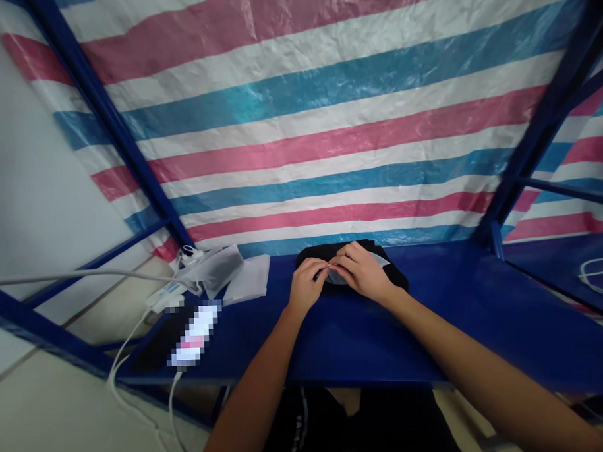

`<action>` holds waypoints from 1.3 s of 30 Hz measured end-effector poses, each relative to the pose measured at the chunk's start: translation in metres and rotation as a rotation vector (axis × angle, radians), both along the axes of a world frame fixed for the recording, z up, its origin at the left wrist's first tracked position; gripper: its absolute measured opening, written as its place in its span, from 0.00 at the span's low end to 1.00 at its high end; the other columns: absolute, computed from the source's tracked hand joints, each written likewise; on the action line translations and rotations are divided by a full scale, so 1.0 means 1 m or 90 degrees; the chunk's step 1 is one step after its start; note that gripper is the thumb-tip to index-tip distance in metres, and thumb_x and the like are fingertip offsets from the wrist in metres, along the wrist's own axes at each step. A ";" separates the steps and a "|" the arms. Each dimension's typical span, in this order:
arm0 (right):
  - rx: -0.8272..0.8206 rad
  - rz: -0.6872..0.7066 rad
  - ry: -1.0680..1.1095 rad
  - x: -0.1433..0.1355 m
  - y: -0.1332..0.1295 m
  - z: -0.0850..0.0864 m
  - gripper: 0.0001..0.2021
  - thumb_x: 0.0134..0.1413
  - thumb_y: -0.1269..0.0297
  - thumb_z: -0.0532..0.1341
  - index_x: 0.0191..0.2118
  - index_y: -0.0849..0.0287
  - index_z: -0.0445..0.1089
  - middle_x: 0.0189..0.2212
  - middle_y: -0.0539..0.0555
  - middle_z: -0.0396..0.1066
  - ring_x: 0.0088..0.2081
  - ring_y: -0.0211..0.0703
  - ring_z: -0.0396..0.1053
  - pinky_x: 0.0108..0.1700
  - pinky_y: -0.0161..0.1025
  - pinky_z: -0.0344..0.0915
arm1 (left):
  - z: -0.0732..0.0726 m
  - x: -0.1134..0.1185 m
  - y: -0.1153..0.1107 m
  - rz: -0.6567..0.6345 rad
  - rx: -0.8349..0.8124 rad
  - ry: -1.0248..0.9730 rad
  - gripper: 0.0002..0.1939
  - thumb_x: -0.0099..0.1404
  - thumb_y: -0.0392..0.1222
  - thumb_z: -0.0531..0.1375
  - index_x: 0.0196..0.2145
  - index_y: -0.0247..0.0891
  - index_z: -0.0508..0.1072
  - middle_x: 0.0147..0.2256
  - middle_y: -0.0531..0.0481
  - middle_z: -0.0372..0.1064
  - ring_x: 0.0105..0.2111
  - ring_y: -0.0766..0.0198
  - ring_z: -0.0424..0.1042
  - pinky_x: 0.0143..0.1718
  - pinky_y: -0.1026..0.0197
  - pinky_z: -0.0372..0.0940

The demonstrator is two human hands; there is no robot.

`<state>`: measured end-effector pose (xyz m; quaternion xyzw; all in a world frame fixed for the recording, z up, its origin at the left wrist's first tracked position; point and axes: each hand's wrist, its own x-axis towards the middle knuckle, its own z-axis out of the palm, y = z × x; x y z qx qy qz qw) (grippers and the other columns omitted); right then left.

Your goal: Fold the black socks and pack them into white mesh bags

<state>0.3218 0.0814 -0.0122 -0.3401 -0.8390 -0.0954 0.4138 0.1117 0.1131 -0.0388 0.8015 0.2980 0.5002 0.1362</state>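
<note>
Both hands meet over a folded black cloth [397, 275] on the blue shelf. A small pale grey, smooth-looking sheet [379, 259] lies on the cloth, partly hidden under my right hand. My left hand [307, 282] is closed, its thumb and fingertips pinched together at the sheet's left side. Fingertips of my right hand [357, 267] are pinched too, almost touching those of the left. Something tiny and whitish shows between the two pinches, too small to name.
Translucent plastic bags [246, 278] lie left of the cloth beside a white power strip [165, 295] with cables. A blurred-out phone [194, 338] is plugged in nearby. Blue metal posts [104, 114] and a striped tarp [328, 139] enclose the blue shelf [457, 300].
</note>
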 end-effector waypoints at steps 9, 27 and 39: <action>0.013 -0.081 0.022 0.052 0.031 -0.003 0.10 0.75 0.63 0.54 0.48 0.56 0.74 0.44 0.62 0.71 0.49 0.59 0.66 0.53 0.58 0.67 | 0.007 -0.016 0.018 0.160 -0.068 -0.187 0.16 0.76 0.55 0.61 0.42 0.42 0.82 0.41 0.45 0.80 0.44 0.52 0.80 0.51 0.51 0.72; -0.181 -0.049 0.284 0.026 0.040 -0.047 0.19 0.75 0.56 0.53 0.65 0.56 0.60 0.58 0.66 0.70 0.47 0.53 0.78 0.46 0.50 0.79 | -0.003 -0.059 0.053 0.217 -0.221 -0.420 0.23 0.65 0.59 0.68 0.48 0.38 0.82 0.47 0.43 0.83 0.50 0.50 0.80 0.55 0.50 0.73; -0.222 -0.096 0.178 0.038 0.053 -0.061 0.16 0.70 0.62 0.60 0.59 0.59 0.68 0.47 0.60 0.77 0.39 0.47 0.77 0.46 0.47 0.76 | 0.012 -0.187 0.059 0.680 -0.093 -0.209 0.15 0.59 0.37 0.66 0.45 0.35 0.79 0.47 0.39 0.79 0.51 0.43 0.75 0.62 0.39 0.64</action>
